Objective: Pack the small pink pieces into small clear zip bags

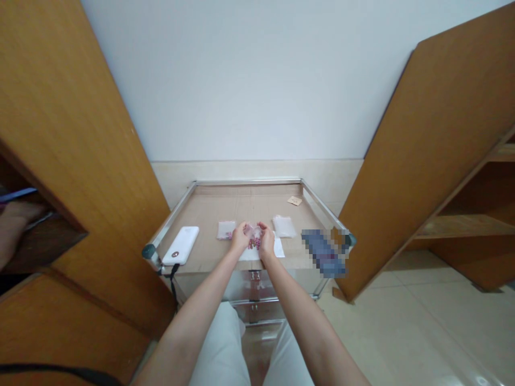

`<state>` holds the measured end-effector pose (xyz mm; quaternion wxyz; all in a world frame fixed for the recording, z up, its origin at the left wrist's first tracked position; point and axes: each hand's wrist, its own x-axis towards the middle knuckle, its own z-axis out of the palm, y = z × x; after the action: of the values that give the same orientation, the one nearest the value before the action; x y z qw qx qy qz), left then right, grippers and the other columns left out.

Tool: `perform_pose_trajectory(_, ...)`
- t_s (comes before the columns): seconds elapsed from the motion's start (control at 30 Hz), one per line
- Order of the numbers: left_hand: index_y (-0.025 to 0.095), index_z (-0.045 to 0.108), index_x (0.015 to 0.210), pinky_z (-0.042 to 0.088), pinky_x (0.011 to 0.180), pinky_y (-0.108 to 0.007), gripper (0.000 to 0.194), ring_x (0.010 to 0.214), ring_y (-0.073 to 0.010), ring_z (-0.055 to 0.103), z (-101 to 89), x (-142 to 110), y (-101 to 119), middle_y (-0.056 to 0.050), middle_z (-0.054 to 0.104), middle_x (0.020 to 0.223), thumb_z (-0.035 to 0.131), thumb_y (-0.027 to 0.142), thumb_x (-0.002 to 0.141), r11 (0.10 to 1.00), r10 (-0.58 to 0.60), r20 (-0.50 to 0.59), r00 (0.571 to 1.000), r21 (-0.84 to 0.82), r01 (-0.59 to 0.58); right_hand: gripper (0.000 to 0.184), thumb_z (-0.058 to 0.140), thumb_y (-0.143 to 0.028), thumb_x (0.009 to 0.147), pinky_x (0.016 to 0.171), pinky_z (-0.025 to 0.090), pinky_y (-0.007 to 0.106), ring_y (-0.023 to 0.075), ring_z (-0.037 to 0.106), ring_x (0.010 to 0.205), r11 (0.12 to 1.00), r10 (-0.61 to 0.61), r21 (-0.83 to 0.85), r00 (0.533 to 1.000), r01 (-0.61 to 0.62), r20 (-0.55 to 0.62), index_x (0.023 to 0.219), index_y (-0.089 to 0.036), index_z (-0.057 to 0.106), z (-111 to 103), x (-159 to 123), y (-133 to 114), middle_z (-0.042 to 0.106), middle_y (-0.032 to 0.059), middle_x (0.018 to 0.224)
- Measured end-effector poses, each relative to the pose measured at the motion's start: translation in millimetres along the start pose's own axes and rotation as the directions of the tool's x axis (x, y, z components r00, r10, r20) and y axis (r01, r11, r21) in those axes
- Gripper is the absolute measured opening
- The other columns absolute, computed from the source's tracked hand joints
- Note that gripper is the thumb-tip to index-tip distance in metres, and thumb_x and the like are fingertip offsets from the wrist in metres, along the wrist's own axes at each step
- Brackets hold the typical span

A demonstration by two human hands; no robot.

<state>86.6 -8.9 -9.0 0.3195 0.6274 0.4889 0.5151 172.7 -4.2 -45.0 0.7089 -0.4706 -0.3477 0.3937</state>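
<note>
A small clear plastic bag (253, 230) is between my two hands, over the front half of the table. My left hand (240, 238) grips its left side with bent fingers, and my right hand (266, 242) grips its right side. Pink and dark red beads (254, 244) show between the hands; whether they lie inside the bag or under it, I cannot tell. Beneath sits a sheet of white paper (279, 248), partly covered by my hands. Left of my left hand is another clear bag (226, 229) with a few pink pieces at its corner. Beyond my right hand lie stacked clear bags (284, 226).
The metal-framed table (241, 199) stands against the wall. On it are a white power bank (183, 244) with a black cord, a small tan card (294, 201) and a pixelated blue item (324, 252). Wooden cabinets flank both sides. Another hand (14, 228) shows far left.
</note>
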Motion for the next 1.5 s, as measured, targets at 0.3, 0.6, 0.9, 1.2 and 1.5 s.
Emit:
perform_pose_trajectory(0.3,0.016,0.047,0.057,0.034,0.051,-0.020,0.015,0.052,-0.0091,0.044,-15.9,3.2,-0.2,0.003,0.049,0.055,0.058,0.026,0.058,0.990,-0.060,-0.144,0.988,-0.132,0.041,0.007,0.050,-0.016,0.057,0.060,0.038,0.022,0.0119,0.049,0.062,0.895,-0.109,-0.436,0.994,0.100,0.004,0.061,-0.018,0.044,1.2,-6.4,-30.7,0.052,-0.0006,0.062)
perform_pose_trajectory(0.6,0.015,0.048,0.060,0.034,0.051,-0.020,0.018,0.051,-0.0087,0.044,-20.0,0.4,-5.0,0.003,0.049,0.055,0.060,0.029,0.058,0.991,-0.069,-0.085,0.994,-0.125,0.058,0.020,0.053,-0.020,0.057,0.035,0.025,0.018,0.0066,0.037,0.030,0.863,0.176,-0.506,0.939,-0.002,0.296,0.043,-0.018,0.039,3.6,-11.3,-51.7,0.040,-0.0064,0.031)
perform_pose_trajectory(0.9,0.014,0.052,0.066,0.039,0.055,-0.020,0.022,0.058,-0.0096,0.051,-27.3,-6.7,-9.1,0.000,0.056,0.063,0.061,0.031,0.057,0.952,-0.145,-0.089,0.985,-0.284,0.114,0.018,0.050,-0.020,0.059,0.039,0.029,0.018,0.0068,0.041,0.035,0.895,0.244,-0.446,0.838,-0.001,0.489,0.042,-0.014,0.051,-4.0,-7.3,-52.1,0.049,-0.0026,0.036)
perform_pose_trajectory(1.2,0.014,0.052,0.068,0.044,0.063,-0.023,0.024,0.065,-0.0107,0.058,-39.2,-17.7,-15.0,-0.001,0.060,0.068,0.067,0.021,0.050,0.664,-0.390,-0.001,0.921,-0.693,0.280,0.018,0.055,-0.014,0.052,0.039,0.025,0.019,0.0073,0.039,0.036,0.777,0.124,-0.615,0.924,0.137,0.363,0.036,-0.016,0.048,-11.9,7.6,-43.7,0.046,-0.0036,0.033)
perform_pose_trajectory(1.5,0.012,0.057,0.069,0.043,0.053,-0.021,0.026,0.060,-0.0104,0.057,-41.6,-20.9,-10.8,-0.002,0.062,0.066,0.069,0.018,0.047,0.592,-0.385,0.101,0.918,-0.736,0.329,0.024,0.056,-0.007,0.047,0.039,0.022,0.021,0.0064,0.033,0.031,0.641,0.194,-0.754,0.919,0.147,0.344,0.030,-0.018,0.042,-0.7,6.4,-51.0,0.036,-0.0052,0.024)
